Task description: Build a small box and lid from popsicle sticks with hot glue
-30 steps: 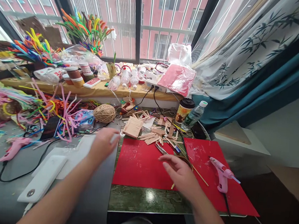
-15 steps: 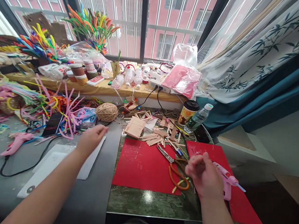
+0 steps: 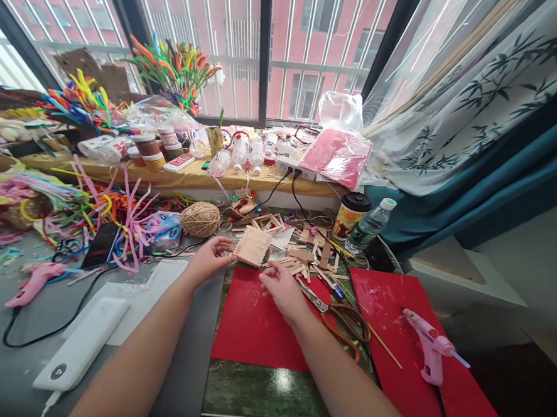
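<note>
A flat panel of pale wooden craft sticks (image 3: 253,246) lies at the near side of a heap of loose sticks. My left hand (image 3: 209,261) is at its left edge, fingers apart, with the thumb tip at or touching the edge. Close to the panel's lower right corner is my right hand (image 3: 283,290), thumb and fingers slightly bent and apart; contact there cannot be made out. Under the right hand lies a red sheet (image 3: 238,322). Scissors with brown handles (image 3: 317,299) lie just right of that hand, partly behind the forearm.
A ball of twine (image 3: 200,219) sits behind my left hand. Pink glue guns lie at left (image 3: 35,282) and right (image 3: 428,343), the latter on a second red sheet (image 3: 465,396). A paper cup (image 3: 350,218) and water bottle (image 3: 372,227) stand at back right. A white power bank (image 3: 81,344) lies left.
Both hands have moved in to the craft-stick panel: the left to the right, the right leftward from beside the right glue gun. The panel looks unmoved; the view has shifted slightly.
</note>
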`<action>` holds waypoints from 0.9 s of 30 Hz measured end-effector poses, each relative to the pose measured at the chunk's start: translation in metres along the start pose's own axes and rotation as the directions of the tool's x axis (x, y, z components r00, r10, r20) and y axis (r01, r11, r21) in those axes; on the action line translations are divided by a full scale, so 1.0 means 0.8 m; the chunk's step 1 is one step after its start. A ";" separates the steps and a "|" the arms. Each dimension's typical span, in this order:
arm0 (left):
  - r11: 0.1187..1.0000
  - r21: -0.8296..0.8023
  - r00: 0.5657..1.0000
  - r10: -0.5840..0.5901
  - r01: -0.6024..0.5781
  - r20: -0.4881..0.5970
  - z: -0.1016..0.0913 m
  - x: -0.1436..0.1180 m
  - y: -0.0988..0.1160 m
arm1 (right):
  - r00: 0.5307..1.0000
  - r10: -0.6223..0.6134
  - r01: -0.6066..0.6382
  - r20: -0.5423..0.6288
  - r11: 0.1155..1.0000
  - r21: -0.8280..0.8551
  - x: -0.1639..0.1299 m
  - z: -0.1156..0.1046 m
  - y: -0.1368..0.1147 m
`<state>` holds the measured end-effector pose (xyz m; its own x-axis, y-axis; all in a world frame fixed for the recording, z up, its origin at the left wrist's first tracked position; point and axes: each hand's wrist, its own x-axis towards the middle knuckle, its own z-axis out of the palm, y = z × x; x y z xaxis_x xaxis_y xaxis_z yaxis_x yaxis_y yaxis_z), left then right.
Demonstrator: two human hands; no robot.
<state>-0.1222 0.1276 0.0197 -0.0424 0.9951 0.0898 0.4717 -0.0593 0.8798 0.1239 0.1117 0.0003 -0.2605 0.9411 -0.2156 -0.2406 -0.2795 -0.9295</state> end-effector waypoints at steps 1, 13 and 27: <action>0.999 -0.032 1.000 -0.001 0.001 -0.004 0.002 -0.001 -0.006 | 1.000 0.001 -0.001 0.003 1.000 0.006 0.008 0.004 0.005; 0.929 -0.199 0.950 0.301 -0.312 -0.084 -0.001 -0.031 0.014 | 0.996 0.054 -0.060 0.073 0.996 0.073 -0.024 0.030 0.016; 0.593 0.155 0.598 0.689 -0.790 0.408 0.054 -0.072 0.057 | 0.934 -0.350 0.136 -0.076 0.542 -0.830 -0.167 -0.156 -0.033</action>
<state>-0.0604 0.0709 0.0344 0.6595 0.5870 0.4696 0.4501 -0.8087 0.3787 0.2818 0.0167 0.0162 -0.0883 0.9910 0.1010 0.6100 0.1340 -0.7810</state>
